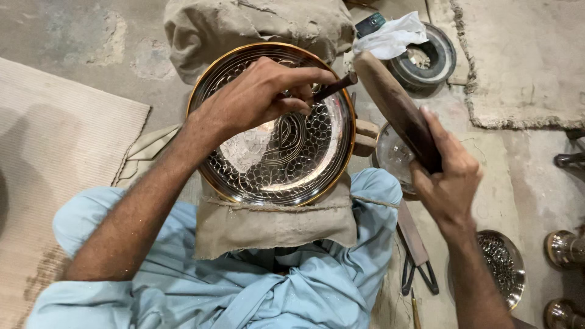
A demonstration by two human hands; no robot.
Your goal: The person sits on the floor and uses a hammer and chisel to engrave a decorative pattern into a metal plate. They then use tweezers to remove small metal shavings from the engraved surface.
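The large round engraved metal plate (286, 152) rests tilted on a cloth-covered cushion (274, 222) over the person's lap, its gold-coloured rim toward the body. It lies directly under the left hand (256, 97), whose grip is clamped on a thin dark chisel (334, 87); the tool's upper end sticks out past the fingers toward the right, and its tip is hidden beneath the hand. To the right and slightly above that end, the right hand (448, 176) has its grip clamped on the lower end of a long wooden mallet (393, 103), raised and apart from the chisel. To strike well, I judge the left hand should brace on the plate to hold the tip steady, and the mallet should land squarely on the chisel's end.
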